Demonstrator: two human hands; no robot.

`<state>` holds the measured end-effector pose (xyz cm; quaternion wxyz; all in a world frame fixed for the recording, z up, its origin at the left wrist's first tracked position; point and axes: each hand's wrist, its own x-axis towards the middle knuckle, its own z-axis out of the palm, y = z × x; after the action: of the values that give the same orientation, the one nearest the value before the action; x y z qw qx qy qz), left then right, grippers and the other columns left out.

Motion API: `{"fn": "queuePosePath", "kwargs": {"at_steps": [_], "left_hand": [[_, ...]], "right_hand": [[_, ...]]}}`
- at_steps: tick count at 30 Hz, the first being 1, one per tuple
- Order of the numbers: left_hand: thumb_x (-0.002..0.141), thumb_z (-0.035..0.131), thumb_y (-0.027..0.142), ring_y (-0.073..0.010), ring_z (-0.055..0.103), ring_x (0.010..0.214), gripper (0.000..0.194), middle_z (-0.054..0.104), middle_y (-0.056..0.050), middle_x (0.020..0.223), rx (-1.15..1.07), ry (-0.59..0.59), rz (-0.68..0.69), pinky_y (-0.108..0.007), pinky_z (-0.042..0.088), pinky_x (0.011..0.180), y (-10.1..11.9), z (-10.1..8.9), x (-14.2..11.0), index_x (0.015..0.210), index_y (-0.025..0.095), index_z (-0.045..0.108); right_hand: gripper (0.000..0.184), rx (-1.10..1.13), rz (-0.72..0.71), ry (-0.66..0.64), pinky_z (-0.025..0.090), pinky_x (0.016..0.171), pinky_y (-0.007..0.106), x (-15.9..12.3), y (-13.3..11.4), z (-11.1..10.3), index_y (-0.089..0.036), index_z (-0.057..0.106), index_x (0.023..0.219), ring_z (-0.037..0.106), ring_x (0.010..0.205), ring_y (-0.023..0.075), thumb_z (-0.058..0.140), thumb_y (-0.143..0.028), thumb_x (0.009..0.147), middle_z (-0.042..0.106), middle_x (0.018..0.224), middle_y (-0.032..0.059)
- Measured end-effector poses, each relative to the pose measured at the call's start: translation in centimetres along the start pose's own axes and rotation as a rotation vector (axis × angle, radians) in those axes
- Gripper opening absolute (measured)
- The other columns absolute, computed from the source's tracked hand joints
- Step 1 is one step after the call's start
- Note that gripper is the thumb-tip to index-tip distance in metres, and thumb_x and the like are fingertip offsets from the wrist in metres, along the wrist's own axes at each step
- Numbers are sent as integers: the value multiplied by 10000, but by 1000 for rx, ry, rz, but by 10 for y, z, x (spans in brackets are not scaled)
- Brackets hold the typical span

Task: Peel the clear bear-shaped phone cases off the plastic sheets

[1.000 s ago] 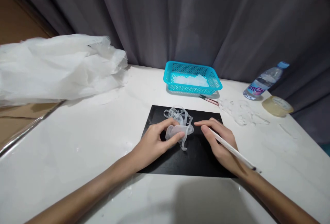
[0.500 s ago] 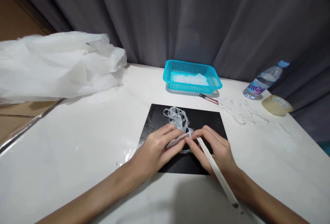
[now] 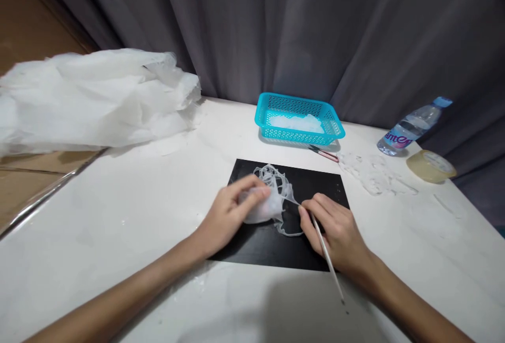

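Observation:
My left hand point(image 3: 231, 209) grips a thin, translucent white sheet piece point(image 3: 263, 207) between thumb and fingers, over the black mat point(image 3: 256, 252). Opposite it, my right hand point(image 3: 329, 224) is closed, its fingertips pinching the end of a stretched whitish strand point(image 3: 292, 201) that runs from that piece. A slim white stick-like tool with a dark tip point(image 3: 328, 259) also rests in my right hand, pointing down toward me; its kind is unclear. Tangled whitish strips point(image 3: 272, 174) lie on the mat behind the piece, and a loop hangs below it.
A turquoise basket point(image 3: 300, 137) with white pieces stands at the back. Beside it are small scissors point(image 3: 324, 153), clear scraps point(image 3: 369, 174), a water bottle point(image 3: 412, 128) and a tape roll point(image 3: 431, 166). A large white sheet bundle point(image 3: 94, 103) lies at left on cardboard point(image 3: 35, 188).
My left hand has moved left with the white piece, away from my right hand. A strand now stretches between them. The stick has turned edge-on, and the view has shifted slightly.

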<state>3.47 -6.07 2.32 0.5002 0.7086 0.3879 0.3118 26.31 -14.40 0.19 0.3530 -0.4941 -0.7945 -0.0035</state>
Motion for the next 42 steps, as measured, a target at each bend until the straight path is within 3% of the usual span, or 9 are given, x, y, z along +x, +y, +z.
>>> {"fn": "queuePosePath", "kwargs": {"at_steps": [3,5,15,19,21,27,33,39,42], "left_hand": [[990,662,395,-112,499,642,247,582,37,728,-240,177,-120,-227,363,581,-5,-9,8,845,195,652],[979,669,404,-110,489,615,242,569,40,709,-328,189,-164,-223,360,559,-8,-12,10,858,198,633],[980,683,437,-83,509,577,271,588,69,655,-352,5,-158,-188,366,544,-2,-2,3,910,203,565],[958,714,453,-110,619,652,293,692,40,731,-447,-84,-204,-197,448,609,-4,2,1,955,213,546],[897,788,446,-129,643,685,339,709,32,778,-480,-131,-230,-213,474,628,-7,5,-1,1008,219,562],[904,772,474,-154,610,806,298,689,-5,877,-247,-192,-140,-243,442,707,-10,12,-5,935,179,747],[910,749,485,-149,564,745,316,638,6,801,-235,-181,-153,-244,414,665,-5,10,-4,873,172,727],[862,770,334,-126,556,692,247,654,18,741,-352,-226,-212,-218,412,639,-9,13,-1,754,169,623],[859,748,320,-115,541,652,251,647,22,706,-344,-143,-237,-211,399,608,-9,14,1,725,167,602]], "right_hand": [[180,-9,21,17,415,645,307,0,5,-1,-205,542,890,506,670,163,540,-63,1001,509,763,13],[202,35,44,18,401,626,297,-1,7,-1,-214,522,866,486,654,152,536,-62,999,481,749,1],[61,174,116,53,473,677,292,1,10,-14,-201,613,985,578,717,155,615,-140,982,597,827,17],[149,213,254,170,511,769,301,7,16,-26,-218,666,1146,646,833,172,620,-203,1005,657,932,31],[192,269,282,148,524,837,312,9,16,-24,-235,666,1201,673,920,183,600,-214,1022,678,994,37],[227,396,119,-76,509,934,353,11,1,1,-238,647,1250,679,1043,198,596,-189,1034,715,1125,54],[91,364,83,-78,480,837,354,9,-1,6,-222,652,1023,626,839,178,594,-153,1039,683,894,19],[125,203,-94,-102,484,828,369,5,2,7,-205,607,1058,624,843,189,574,-87,1030,696,911,46],[133,107,-157,-101,499,810,373,5,2,6,-190,599,1052,620,835,196,574,-64,1015,681,896,59]]}}
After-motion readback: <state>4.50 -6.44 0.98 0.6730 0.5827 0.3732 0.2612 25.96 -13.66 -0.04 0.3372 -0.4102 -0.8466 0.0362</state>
